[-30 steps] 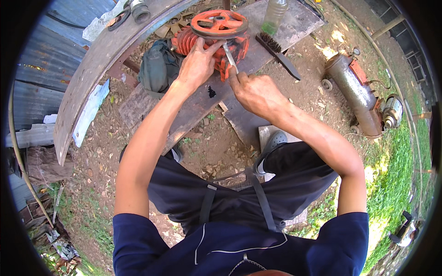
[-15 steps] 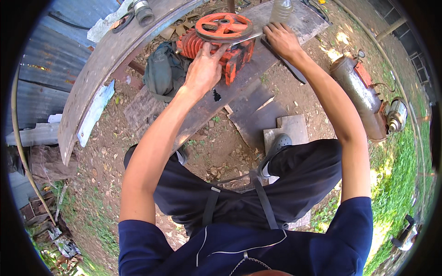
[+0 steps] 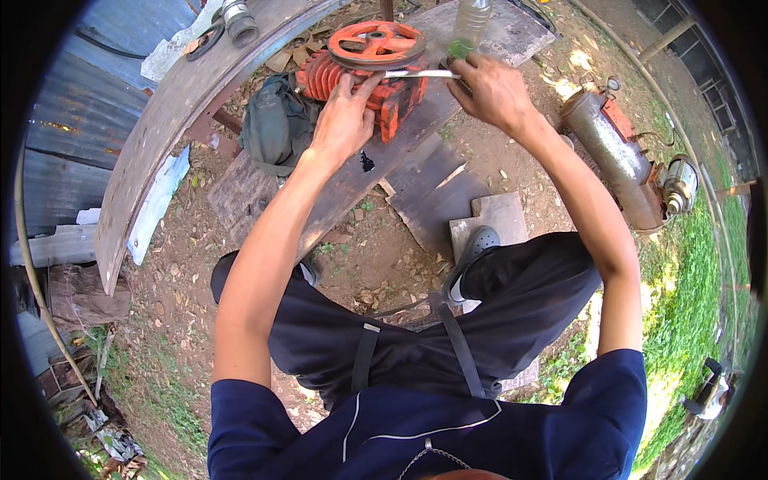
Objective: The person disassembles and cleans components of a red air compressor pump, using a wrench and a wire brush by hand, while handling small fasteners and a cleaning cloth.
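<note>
An orange machine with cooling fins (image 3: 320, 78) and a spoked pulley (image 3: 356, 38) sits on a weathered wooden plank (image 3: 240, 192). My left hand (image 3: 344, 120) has bent fingers against the machine just beneath the pulley, at the inner end of a silver wrench (image 3: 420, 74); what its fingertips grip is hidden. My right hand (image 3: 496, 96) is closed on the wrench's outer end, which lies level. A clear bottle with green contents (image 3: 468, 32) stands behind that hand. A dark green cloth bag (image 3: 276, 132) lies left of the machine.
A curved board (image 3: 152, 144) runs along the left, with metal fittings (image 3: 238, 24) on it, beside corrugated sheets (image 3: 76, 96). A rusty tank (image 3: 608, 152) with gauge and fittings lies on the right. Loose boards (image 3: 432, 208) are on the dirt by my feet.
My right hand has moved up and rightward, swinging the wrench from steeply slanted to level; it is slightly lower than half a second ago. My left hand stays beneath the pulley.
</note>
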